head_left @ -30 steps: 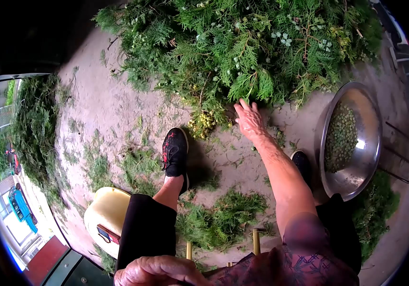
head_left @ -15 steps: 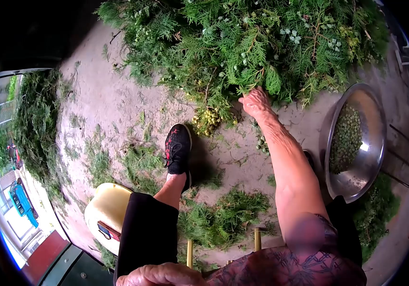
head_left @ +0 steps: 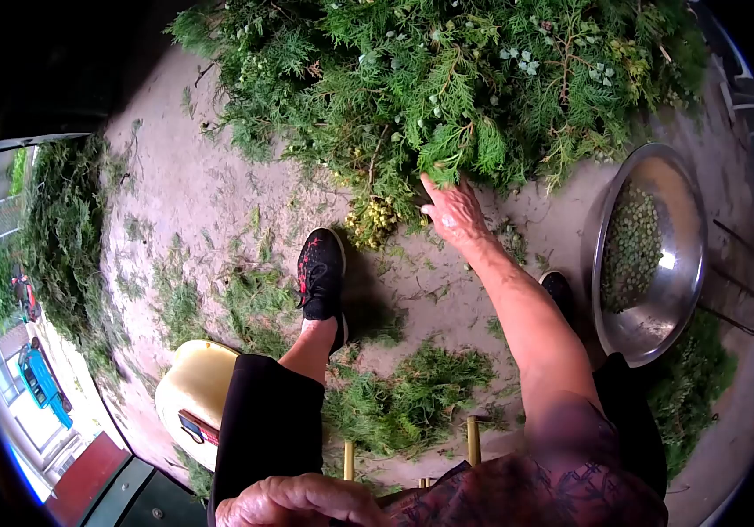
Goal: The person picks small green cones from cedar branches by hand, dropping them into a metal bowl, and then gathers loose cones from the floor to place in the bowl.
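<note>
My right hand (head_left: 456, 213) reaches to the front edge of a big heap of green cypress branches (head_left: 350, 97). Its thumb and index finger are apart, and the other fingertips pass under a leafy sprig (head_left: 456, 145); nothing shows in its grasp. My left hand (head_left: 302, 501) rests near my lap at the bottom edge, its fingers bent and partly cut off by the frame, so what it may hold is hidden. A steel bowl (head_left: 680, 299) with many small green cones (head_left: 631, 246) in it stands tilted at the right.
Clippings (head_left: 407, 395) lie on the floor between my feet, one in a black shoe (head_left: 321, 272). A yellow stool (head_left: 197, 386) bearing a phone-like item (head_left: 192, 428) is at the left. More branches (head_left: 65, 237) lie far left. A metal frame (head_left: 750, 299) stands beyond the bowl.
My right hand has drawn back slightly from the heap, toward me and left, and its fingers have spread. The view has shifted a little. My left hand stays near my lap.
</note>
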The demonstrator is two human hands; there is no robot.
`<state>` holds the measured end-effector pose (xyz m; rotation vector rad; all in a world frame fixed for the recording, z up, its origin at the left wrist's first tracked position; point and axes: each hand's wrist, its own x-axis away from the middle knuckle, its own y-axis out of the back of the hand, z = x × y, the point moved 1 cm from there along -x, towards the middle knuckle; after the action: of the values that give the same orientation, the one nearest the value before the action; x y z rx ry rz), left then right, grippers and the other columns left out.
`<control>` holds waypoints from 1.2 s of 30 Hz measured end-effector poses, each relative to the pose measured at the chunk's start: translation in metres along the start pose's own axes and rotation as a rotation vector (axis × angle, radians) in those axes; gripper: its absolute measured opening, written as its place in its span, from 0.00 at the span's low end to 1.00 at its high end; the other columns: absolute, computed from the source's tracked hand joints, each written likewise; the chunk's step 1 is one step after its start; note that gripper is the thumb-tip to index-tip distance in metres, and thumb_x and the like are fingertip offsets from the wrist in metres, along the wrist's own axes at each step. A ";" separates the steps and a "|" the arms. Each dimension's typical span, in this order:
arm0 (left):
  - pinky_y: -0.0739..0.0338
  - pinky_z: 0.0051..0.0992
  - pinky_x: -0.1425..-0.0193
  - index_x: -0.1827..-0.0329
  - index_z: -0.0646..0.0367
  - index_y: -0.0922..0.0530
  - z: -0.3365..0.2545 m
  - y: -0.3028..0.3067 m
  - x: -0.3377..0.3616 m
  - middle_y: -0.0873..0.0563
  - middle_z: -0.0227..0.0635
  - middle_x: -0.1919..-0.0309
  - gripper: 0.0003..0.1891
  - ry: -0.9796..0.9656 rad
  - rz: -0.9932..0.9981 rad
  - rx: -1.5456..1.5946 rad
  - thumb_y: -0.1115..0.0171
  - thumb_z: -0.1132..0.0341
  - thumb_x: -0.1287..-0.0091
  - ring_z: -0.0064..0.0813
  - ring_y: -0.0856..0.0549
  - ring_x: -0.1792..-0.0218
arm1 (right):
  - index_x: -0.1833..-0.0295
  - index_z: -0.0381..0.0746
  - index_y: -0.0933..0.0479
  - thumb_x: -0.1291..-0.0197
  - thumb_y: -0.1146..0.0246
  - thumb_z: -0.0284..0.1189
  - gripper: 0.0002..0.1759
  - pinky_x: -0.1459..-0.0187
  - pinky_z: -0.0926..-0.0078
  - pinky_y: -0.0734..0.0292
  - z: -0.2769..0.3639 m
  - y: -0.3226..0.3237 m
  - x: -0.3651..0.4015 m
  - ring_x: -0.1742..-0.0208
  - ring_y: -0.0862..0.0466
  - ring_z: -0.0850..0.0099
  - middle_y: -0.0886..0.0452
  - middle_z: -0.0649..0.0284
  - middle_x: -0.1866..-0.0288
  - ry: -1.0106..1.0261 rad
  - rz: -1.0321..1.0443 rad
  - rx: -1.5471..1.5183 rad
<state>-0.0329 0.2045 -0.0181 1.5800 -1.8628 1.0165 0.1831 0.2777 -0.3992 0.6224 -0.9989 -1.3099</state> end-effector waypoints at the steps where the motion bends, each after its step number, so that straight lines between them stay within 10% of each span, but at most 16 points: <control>1: 0.25 0.22 0.67 0.51 0.67 0.28 -0.001 -0.001 -0.001 0.20 0.45 0.69 0.16 -0.019 0.007 -0.018 0.38 0.72 0.40 0.30 0.20 0.70 | 0.42 0.36 0.33 0.45 0.39 0.30 0.25 0.40 0.60 0.36 0.006 0.004 -0.013 0.54 0.22 0.57 0.21 0.50 0.57 -0.045 0.100 -0.004; 4: 0.26 0.22 0.68 0.52 0.67 0.29 -0.002 -0.003 -0.002 0.20 0.45 0.70 0.15 -0.058 0.011 -0.081 0.38 0.71 0.40 0.29 0.21 0.71 | 0.44 0.34 0.33 0.46 0.39 0.30 0.24 0.44 0.58 0.32 0.008 -0.018 -0.025 0.62 0.19 0.58 0.19 0.54 0.68 -0.029 0.087 0.081; 10: 0.25 0.22 0.66 0.53 0.68 0.28 -0.003 -0.004 -0.001 0.19 0.46 0.69 0.16 -0.043 -0.010 -0.027 0.37 0.71 0.41 0.30 0.21 0.71 | 0.55 0.39 0.25 0.52 0.41 0.26 0.15 0.42 0.54 0.39 -0.021 -0.055 0.077 0.42 0.34 0.57 0.30 0.58 0.46 0.068 -0.267 0.040; 15: 0.25 0.24 0.66 0.52 0.71 0.28 -0.001 -0.004 0.000 0.19 0.45 0.67 0.19 -0.049 -0.009 -0.024 0.36 0.68 0.42 0.30 0.21 0.71 | 0.56 0.39 0.24 0.51 0.39 0.25 0.14 0.45 0.59 0.35 -0.040 -0.016 0.135 0.45 0.31 0.55 0.30 0.57 0.46 0.016 -0.382 -0.024; 19: 0.27 0.24 0.68 0.49 0.70 0.29 0.003 -0.004 -0.007 0.22 0.42 0.57 0.19 -0.186 0.051 0.038 0.38 0.70 0.41 0.29 0.22 0.67 | 0.51 0.39 0.26 0.50 0.39 0.25 0.17 0.44 0.62 0.34 -0.070 -0.014 0.154 0.45 0.31 0.52 0.32 0.54 0.43 -0.483 -0.587 -0.134; 21: 0.27 0.24 0.67 0.49 0.69 0.29 0.005 -0.005 -0.007 0.21 0.42 0.57 0.18 -0.191 0.070 0.045 0.38 0.70 0.41 0.29 0.22 0.67 | 0.50 0.39 0.25 0.51 0.38 0.25 0.19 0.44 0.66 0.33 -0.073 -0.029 0.161 0.45 0.29 0.54 0.29 0.53 0.44 -0.640 -0.361 -0.047; 30: 0.25 0.26 0.66 0.50 0.69 0.28 0.001 -0.001 0.000 0.19 0.43 0.65 0.18 -0.115 -0.052 -0.002 0.37 0.70 0.41 0.31 0.21 0.70 | 0.44 0.33 0.31 0.46 0.46 0.20 0.21 0.39 0.67 0.35 0.000 -0.034 0.043 0.40 0.31 0.54 0.34 0.49 0.37 -0.029 -0.255 -0.114; 36: 0.23 0.25 0.65 0.50 0.69 0.29 -0.004 0.004 0.001 0.19 0.46 0.69 0.18 -0.050 -0.037 -0.028 0.37 0.70 0.41 0.33 0.20 0.71 | 0.43 0.40 0.30 0.43 0.43 0.25 0.20 0.39 0.56 0.36 0.021 -0.025 -0.002 0.36 0.36 0.46 0.42 0.52 0.32 -0.125 0.185 -0.021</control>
<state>-0.0377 0.2073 -0.0156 1.6317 -1.8660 0.9395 0.1526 0.2785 -0.4110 0.4248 -1.1157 -1.2047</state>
